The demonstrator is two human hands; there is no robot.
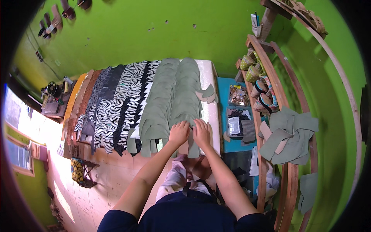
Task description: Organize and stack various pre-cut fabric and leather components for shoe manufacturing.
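Two long overlapping rows of sage-green cut fabric pieces (176, 92) lie on a white work table (210, 112). My left hand (179, 133) and my right hand (201, 133) rest side by side, palms down, on the nearest piece of the right-hand green row, at the table's near edge. The fingers lie flat on the cloth; neither hand lifts anything. A tan piece (183, 147) shows just below the hands.
Zebra-print pieces (123, 100), then dark and brown rows, fill the table's left. Two loose green pieces (206, 94) lie at the right edge. A blue side table (237, 112) holds small bags. A wooden rack (266, 116) carries shoes and a heap of green pieces (291, 135).
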